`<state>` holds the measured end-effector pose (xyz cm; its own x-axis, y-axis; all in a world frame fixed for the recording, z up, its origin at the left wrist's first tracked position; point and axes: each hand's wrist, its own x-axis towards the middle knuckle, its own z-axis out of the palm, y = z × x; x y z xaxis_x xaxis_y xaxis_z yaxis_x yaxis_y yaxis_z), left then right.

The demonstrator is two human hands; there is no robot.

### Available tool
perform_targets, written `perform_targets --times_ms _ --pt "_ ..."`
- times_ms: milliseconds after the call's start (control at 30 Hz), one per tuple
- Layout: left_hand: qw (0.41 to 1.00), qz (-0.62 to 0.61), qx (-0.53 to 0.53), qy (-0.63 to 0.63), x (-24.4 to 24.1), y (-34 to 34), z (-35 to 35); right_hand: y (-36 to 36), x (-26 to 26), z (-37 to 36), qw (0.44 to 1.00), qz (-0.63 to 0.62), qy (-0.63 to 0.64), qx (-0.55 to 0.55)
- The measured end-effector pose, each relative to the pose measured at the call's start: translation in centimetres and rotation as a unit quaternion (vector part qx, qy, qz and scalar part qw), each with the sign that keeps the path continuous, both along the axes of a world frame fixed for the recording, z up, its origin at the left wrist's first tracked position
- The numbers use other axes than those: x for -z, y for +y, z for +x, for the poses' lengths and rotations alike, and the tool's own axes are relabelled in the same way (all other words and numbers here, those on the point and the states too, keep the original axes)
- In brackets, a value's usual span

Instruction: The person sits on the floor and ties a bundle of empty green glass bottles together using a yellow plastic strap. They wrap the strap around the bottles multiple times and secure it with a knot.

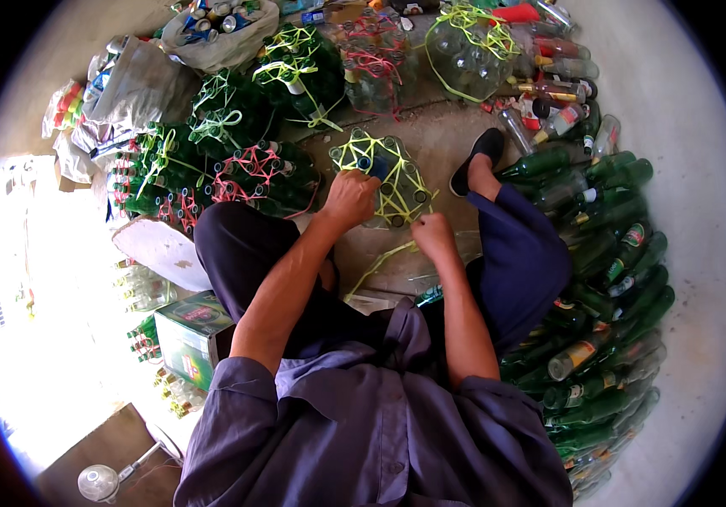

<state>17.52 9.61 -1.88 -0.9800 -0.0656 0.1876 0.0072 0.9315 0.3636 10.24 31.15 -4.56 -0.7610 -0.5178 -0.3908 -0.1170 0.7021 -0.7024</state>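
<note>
A bundle of clear glass bottles [395, 158] stands upright on the floor between my legs. Yellow-green plastic strap [363, 147] zigzags around its bottle necks. Something blue [375, 168] shows among the bottles. My left hand [351, 198] is closed at the bundle's left side; its fingers hide exactly what part it grips. At the near right corner, my right hand [434, 236] is closed around the strap. A loose strap tail [379, 265] trails from there toward my lap.
Strapped bundles of green bottles [299, 70] and clear bottles [469, 54] stand ahead. Loose bottles [610, 253] are piled along the right wall. A sack of cans [220, 38] sits at the far left. Beside my left knee are a white board [160, 250] and a beer carton [189, 342].
</note>
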Motion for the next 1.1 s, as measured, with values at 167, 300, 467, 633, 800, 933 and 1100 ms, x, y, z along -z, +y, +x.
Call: perform_targets --times_ms 167,300,467,633,800,933,1100 --pt "0.997 0.052 -0.048 0.030 -0.7 1.2 1.8 0.1 -1.9 0.4 0.995 -0.027 -0.090 0.035" --pt "0.994 0.025 -0.080 0.066 -1.6 2.9 3.6 0.4 -2.5 0.6 0.987 -0.082 -0.131 0.049" --pt "0.985 0.014 -0.168 -0.028 -1.3 3.6 5.2 0.2 -1.6 1.1 0.996 -0.070 -0.046 0.006" --pt "0.944 0.167 -0.251 -0.134 0.4 3.5 5.4 -0.4 -1.7 1.7 0.994 -0.066 0.066 -0.053" --pt "0.914 0.257 -0.303 -0.078 2.2 3.2 5.6 -1.1 -1.9 2.6 0.993 -0.102 0.029 -0.057" --pt "0.889 0.276 -0.360 -0.054 3.1 1.6 6.2 -2.4 -2.5 4.6 0.984 -0.147 0.029 -0.094" --pt "0.892 0.237 -0.382 -0.042 1.9 -1.0 6.9 -3.9 -1.0 7.0 0.982 -0.143 0.011 -0.122"
